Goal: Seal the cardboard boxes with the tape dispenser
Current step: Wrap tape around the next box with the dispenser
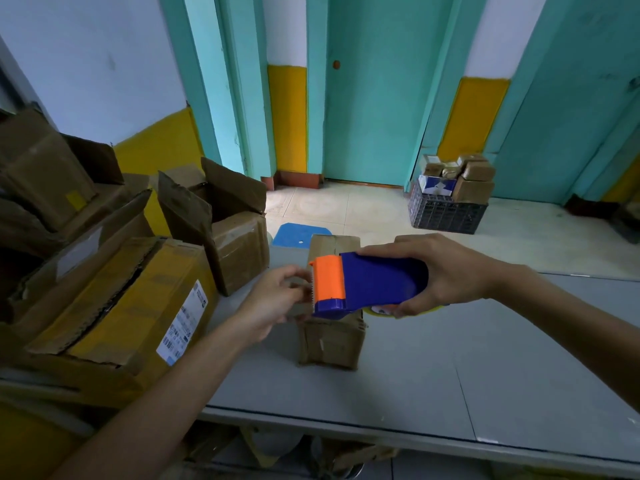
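Supporting: grey worktop [450,358], under both hands.
Box: small cardboard box [332,341], below the fingers.
Tape dispenser [381,282]: clasped by right hand [453,271].
Left hand [273,299]: fingers curled at the orange cutter [329,278]; grip unclear.
Risk: fingertips so near its teeth may get nicked.

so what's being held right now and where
The right hand holds the dispenser by its blue rear. The left hand is at the orange end; its hold cannot be told.
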`<state>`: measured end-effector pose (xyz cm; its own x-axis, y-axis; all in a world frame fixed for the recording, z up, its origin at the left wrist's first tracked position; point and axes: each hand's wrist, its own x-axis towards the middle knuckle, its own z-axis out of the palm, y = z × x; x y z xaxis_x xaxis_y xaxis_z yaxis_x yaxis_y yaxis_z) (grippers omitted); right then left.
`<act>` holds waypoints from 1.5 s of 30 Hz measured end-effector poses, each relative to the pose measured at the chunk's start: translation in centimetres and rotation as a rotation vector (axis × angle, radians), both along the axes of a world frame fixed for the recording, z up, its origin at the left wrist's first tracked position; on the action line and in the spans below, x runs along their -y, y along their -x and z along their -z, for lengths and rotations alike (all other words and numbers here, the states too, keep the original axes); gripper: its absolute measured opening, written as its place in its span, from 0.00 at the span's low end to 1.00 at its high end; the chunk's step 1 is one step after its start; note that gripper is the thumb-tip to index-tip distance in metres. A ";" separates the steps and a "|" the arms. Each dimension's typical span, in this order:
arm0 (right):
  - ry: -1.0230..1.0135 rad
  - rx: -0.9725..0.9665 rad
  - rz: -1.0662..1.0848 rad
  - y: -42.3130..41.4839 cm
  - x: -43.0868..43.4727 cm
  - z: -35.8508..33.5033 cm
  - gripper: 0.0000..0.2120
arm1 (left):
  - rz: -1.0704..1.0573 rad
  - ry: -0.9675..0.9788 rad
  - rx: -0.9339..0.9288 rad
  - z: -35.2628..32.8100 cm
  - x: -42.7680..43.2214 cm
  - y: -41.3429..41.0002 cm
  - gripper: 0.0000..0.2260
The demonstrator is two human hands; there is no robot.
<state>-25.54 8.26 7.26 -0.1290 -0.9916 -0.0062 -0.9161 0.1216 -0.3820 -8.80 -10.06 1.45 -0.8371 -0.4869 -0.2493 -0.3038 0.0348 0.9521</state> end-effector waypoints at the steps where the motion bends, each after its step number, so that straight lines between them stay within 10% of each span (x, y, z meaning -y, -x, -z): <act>1: -0.002 -0.005 -0.002 -0.1 0.0 0.2 0.37 | 0.022 0.147 0.006 0.1 0.0 0.0 0.09; 19: -0.087 -0.007 0.099 -0.1 -6.9 3.6 0.36 | -0.134 -0.058 0.115 3.3 2.7 -3.9 0.05; 38: -0.161 0.037 0.097 1.3 -6.8 6.5 0.34 | -0.176 0.254 0.115 8.8 1.9 -1.4 0.04; 45: -0.199 0.011 0.082 1.6 -6.1 6.3 0.35 | -0.063 0.591 0.514 6.9 3.8 -0.4 0.30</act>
<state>-27.11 14.34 0.98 -0.2078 -0.9569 -0.2027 -0.8962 0.2693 -0.3527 -8.37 -13.91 -5.45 -0.6529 -0.7026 -0.2830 -0.7198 0.4593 0.5205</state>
